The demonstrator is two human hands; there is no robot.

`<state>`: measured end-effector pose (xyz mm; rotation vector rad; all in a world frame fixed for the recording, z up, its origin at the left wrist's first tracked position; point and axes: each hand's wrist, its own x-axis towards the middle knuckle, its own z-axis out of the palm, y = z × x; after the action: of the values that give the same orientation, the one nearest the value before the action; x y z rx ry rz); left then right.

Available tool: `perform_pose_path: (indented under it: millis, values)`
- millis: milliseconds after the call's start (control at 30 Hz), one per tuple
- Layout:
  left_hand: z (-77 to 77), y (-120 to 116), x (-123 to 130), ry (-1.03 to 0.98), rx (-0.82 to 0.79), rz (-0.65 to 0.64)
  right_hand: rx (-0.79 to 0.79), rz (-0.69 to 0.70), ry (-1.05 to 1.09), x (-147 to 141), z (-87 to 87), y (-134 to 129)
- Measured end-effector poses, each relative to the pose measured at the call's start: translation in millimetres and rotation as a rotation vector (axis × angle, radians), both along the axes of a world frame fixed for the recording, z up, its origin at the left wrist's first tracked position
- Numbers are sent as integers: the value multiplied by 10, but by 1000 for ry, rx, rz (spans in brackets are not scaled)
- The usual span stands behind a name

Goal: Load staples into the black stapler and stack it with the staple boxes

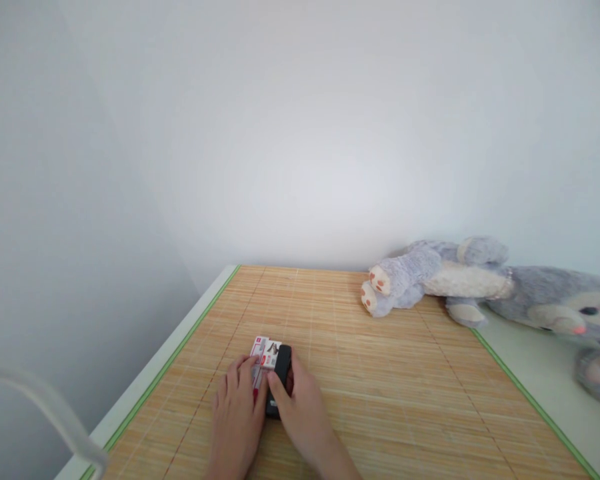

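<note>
A black stapler lies on the bamboo mat, pointing away from me. My right hand is closed round it, the thumb on top and the fingers along its right side. Just left of the stapler is a flat white and pink package. Against it sits a small white and red box with a stapler picture on it. My left hand rests flat over the package's left and lower part, fingers stretched out. Its index fingertip touches the package, and its thumb reaches the stapler's near left side.
The bamboo mat with green edging covers most of the white table. A grey plush toy lies on its side at the back right, by the wall. A blurred white curved cable or tube crosses the lower left.
</note>
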<state>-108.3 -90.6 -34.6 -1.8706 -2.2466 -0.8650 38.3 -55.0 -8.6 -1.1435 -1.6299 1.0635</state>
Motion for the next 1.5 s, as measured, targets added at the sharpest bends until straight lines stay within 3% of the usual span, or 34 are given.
perform_pose_path:
  millis: [300, 667, 867, 1000, 1067, 1167, 1233, 1333, 1500]
  values:
    - [50, 229, -363, -1, 0, 34, 32, 16, -60, -131, -97, -139]
    - [17, 269, -327, -10, 11, 13, 77, 32, -25, -138, -234, -140]
    - [158, 192, -338, -27, 51, 58, 70, 31, 1, -66, -202, -209]
    - [246, -74, -24, -116, 215, 91, 169, -64, -135, 439, -204, -283]
    - [214, -185, 291, -171, 192, -110, 221, -125, -295, 824, -239, -297]
    - [111, -200, 775, -103, 0, -463, 256, -188, -558, 1390, -320, -311]
    - [53, -126, 991, -49, -65, -538, 245, -234, -717, 1654, -368, -333]
    - [-3, -12, 1115, 10, -87, -529, 216, -295, -886, 1805, -392, -383]
    - [-102, 32, 1096, 77, -104, -500, 243, -335, -984, 1720, -405, -396]
